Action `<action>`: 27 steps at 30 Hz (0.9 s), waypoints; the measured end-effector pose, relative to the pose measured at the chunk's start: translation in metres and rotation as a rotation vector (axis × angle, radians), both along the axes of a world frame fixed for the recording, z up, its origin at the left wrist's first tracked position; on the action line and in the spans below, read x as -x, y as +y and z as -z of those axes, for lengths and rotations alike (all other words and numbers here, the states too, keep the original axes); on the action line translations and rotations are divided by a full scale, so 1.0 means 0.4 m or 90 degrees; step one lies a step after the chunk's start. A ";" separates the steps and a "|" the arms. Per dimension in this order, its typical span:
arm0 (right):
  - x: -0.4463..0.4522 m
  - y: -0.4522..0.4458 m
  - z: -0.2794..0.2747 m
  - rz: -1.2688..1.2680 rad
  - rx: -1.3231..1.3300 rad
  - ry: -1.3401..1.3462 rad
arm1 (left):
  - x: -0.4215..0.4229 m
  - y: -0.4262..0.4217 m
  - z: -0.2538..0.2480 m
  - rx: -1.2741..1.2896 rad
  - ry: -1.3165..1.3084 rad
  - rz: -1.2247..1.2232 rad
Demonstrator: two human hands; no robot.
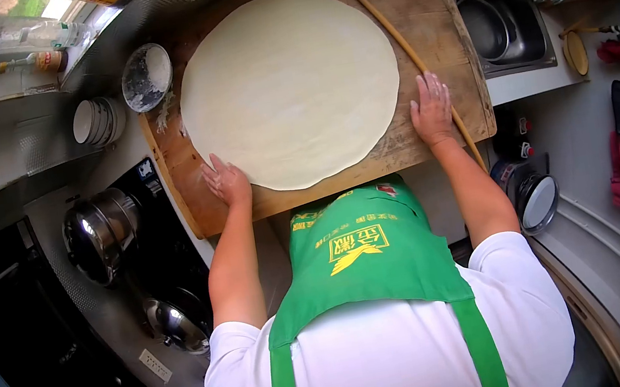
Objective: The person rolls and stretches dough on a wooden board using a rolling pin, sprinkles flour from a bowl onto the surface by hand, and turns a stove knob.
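A large, round, thin sheet of pale dough [290, 88] lies flat on a wooden board [433, 23]. My left hand [226, 180] rests at the dough's lower left edge, its floury fingers apart and nothing held. On the right, my right hand [432, 107] lies on the board beside a long thin rolling pin [399, 37], fingers stretched out and not wrapped round it. The pin slants from the board's top edge down past its front edge, to the right of the dough. Whether my right hand touches the pin is hard to tell.
A bowl of flour [147, 77] stands at the board's upper left, near stacked white bowls [99, 121]. Pots [101, 229] are on the left. A sink [501, 25] adjoins the board's right side, with a round container [539, 202] lower down.
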State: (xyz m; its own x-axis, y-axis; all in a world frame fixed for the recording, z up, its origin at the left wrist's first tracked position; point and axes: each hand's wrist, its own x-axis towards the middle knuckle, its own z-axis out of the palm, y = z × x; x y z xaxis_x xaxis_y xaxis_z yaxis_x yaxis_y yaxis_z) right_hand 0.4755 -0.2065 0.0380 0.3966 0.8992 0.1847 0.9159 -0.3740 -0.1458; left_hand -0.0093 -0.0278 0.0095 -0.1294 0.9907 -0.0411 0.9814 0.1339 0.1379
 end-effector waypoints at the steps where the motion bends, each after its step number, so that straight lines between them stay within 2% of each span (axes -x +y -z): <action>1: -0.027 -0.022 0.005 0.040 -0.038 0.019 | 0.011 -0.004 -0.004 -0.007 0.003 -0.011; 3: -0.073 -0.071 0.027 0.066 -0.080 0.041 | 0.029 -0.006 -0.008 0.022 -0.209 -0.161; 4: -0.094 -0.100 0.049 0.108 -0.036 0.060 | 0.015 -0.017 -0.020 0.015 -0.208 -0.176; 5: -0.107 -0.116 0.061 0.147 0.007 0.079 | -0.016 -0.031 -0.040 -0.026 -0.322 -0.262; 6: -0.109 -0.128 0.061 0.129 0.006 0.084 | -0.035 -0.048 -0.054 -0.069 -0.433 -0.348; 8: -0.088 -0.153 0.059 0.083 -0.138 0.136 | -0.048 -0.075 -0.043 -0.068 -0.456 -0.438; 9: -0.072 -0.167 0.047 0.070 -0.138 0.142 | -0.041 -0.082 -0.025 -0.058 -0.487 -0.512; 11: -0.043 -0.159 0.019 -0.060 -0.137 0.188 | 0.001 -0.097 0.041 -0.055 -0.468 -0.556; 13: 0.050 -0.122 -0.023 -0.096 -0.132 0.223 | -0.026 -0.127 -0.018 0.045 -0.729 -0.727; 15: 0.134 -0.064 -0.033 -0.238 -0.084 0.317 | -0.014 -0.160 0.016 0.035 -0.782 -0.727; 17: 0.233 0.011 -0.048 -0.336 -0.070 0.342 | -0.040 -0.200 -0.002 0.142 -0.809 -0.753; 18: 0.278 0.047 -0.042 -0.371 -0.059 0.358 | -0.045 -0.224 -0.004 0.208 -0.793 -0.716; 19: 0.318 0.080 -0.033 -0.406 -0.049 0.373 | -0.059 -0.239 -0.014 0.203 -0.792 -0.723; 21: 0.389 0.131 -0.009 -0.435 -0.026 0.384 | -0.095 -0.253 -0.050 0.283 -0.801 -0.737; 23: 0.431 0.167 0.003 -0.461 -0.002 0.394 | -0.116 -0.257 -0.058 0.278 -0.793 -0.739; 25: 0.455 0.173 0.009 -0.485 -0.073 0.405 | -0.125 -0.262 -0.050 0.269 -0.813 -0.746; 27: 0.445 0.157 0.002 -0.482 -0.063 0.401 | -0.136 -0.264 -0.050 0.293 -0.841 -0.727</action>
State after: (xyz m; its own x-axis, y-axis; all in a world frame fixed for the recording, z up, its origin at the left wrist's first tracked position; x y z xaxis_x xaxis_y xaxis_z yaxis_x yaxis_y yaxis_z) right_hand 0.2974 -0.1436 0.0372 -0.2255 0.9477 0.2260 0.6526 0.3192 -0.6872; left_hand 0.0452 -0.1334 0.0293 -0.3238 0.3267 -0.8879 -0.3270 0.8420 0.4291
